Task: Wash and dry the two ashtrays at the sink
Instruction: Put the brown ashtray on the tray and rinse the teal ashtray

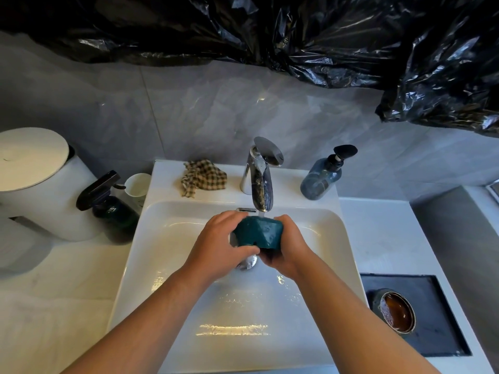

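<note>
On your head camera, both forearms reach over the near rim of the sink and meet mid-basin. Your left hand curls around the left side of the teal ashtray, and your right hand wraps the right side. The ashtray sits just under the faucet spout, well clear of the basin walls. Its long axis runs left to right; I cannot tell which way its bowl faces. The amber ashtray lies on the dark tray to your right.
</note>
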Demonstrator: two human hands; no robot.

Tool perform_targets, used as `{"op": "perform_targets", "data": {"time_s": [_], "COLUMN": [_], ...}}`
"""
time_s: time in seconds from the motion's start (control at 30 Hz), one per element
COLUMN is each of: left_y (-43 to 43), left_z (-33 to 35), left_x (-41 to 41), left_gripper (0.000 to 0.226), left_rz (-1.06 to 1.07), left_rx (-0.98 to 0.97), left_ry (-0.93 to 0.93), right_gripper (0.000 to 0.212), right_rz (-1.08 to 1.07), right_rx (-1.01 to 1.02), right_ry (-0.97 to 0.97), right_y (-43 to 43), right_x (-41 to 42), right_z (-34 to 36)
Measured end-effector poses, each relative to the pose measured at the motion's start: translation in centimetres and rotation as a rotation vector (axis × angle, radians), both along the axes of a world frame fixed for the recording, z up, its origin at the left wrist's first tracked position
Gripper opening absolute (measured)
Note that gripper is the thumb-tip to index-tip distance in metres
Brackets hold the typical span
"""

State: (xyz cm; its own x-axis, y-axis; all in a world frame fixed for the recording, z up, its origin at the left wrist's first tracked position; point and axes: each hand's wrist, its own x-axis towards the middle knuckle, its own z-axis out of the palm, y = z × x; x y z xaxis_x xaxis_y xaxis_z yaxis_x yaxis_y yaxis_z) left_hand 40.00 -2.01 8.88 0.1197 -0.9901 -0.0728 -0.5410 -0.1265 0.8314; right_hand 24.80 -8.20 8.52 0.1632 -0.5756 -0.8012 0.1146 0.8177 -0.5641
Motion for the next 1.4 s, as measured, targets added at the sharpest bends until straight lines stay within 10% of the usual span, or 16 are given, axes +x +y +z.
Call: {"op": "perform_targets", "data": {"time_s": [0.2,0.53,0.83,1.2,1.4], "left_y": [-1.0,-1.7,-0.1,-1.2,-1.3], "left_z": [0.2,-0.3,-1.5,-1.9,-1.6], "left_x": [0.4,0.0,-1.3,-1.1,-0.8], "left_gripper": [0.061,0.059,0.089,0.073,0.083], "left_rz": [-0.005,-0.108,-0.029,0.154,0.229], "left_rx": [0.142,-0.034,0.233,0.207,0.174], "left_ry": [0.171,-0.295,0.536,0.792,0.512], "right_gripper": [0.043,0.043,0.026,0.029,0.036], "right_rz": [0.036,0.035,-0.154,-0.219,-0.013], "right_rx": [0.139,-0.107,-0.194,0.018,0.012], "right_ry": [-0.071,-0.035,0.038,-0.169,-0.047], "right_y": [0.1,0.5,1.1,1.4,0.4], "right_x": [0.1,1.2,1.0,0.9,1.2], "right_z": [0.2,-0.3,-0.9,-0.2,0.3]}}
